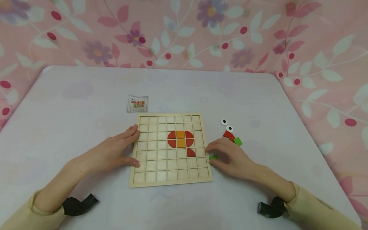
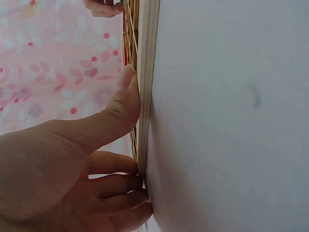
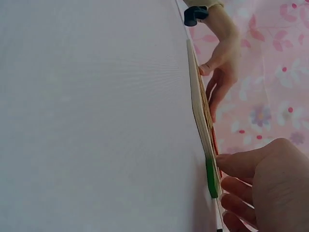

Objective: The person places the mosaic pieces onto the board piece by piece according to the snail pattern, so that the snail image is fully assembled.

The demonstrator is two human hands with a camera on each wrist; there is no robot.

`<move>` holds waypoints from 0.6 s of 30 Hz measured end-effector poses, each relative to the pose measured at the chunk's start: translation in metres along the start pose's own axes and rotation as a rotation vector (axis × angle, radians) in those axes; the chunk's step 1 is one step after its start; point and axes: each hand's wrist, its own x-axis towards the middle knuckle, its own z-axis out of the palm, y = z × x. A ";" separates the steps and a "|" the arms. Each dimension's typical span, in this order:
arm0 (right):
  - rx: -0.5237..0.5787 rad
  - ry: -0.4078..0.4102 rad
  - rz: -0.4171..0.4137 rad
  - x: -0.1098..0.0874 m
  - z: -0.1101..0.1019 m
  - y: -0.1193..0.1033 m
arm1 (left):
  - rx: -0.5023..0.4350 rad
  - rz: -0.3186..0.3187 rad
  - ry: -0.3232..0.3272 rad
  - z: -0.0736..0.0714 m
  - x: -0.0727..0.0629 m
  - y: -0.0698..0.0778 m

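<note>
A wooden grid board lies on the table. Red quarter-round tiles and orange square tiles form a rounded shape on it, with a single red quarter-round tile below. My left hand rests against the board's left edge, thumb at its rim and fingers spread along the side. At the right edge, my right hand has its fingertips right at the rim. A green tile lies against that edge, between thumb and fingers in the head view.
Two eye discs, several red tiles and a green square tile lie beyond the right hand. A small pattern card sits behind the board's left corner. The white table meets a floral cloth at the back.
</note>
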 end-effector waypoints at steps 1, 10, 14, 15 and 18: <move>0.006 -0.002 0.003 -0.003 -0.001 0.001 | -0.001 -0.001 -0.001 0.000 0.000 0.000; 0.060 0.019 0.062 -0.018 -0.006 0.005 | -0.001 0.004 0.003 -0.002 -0.001 0.001; 0.066 0.032 0.061 -0.018 -0.006 0.007 | -0.005 0.008 0.003 -0.001 0.000 0.001; 0.068 0.037 0.062 -0.018 -0.006 0.007 | -0.005 0.009 0.004 -0.001 0.000 0.001; 0.085 0.063 0.061 -0.018 -0.005 0.008 | -0.001 0.013 0.005 -0.001 0.000 0.001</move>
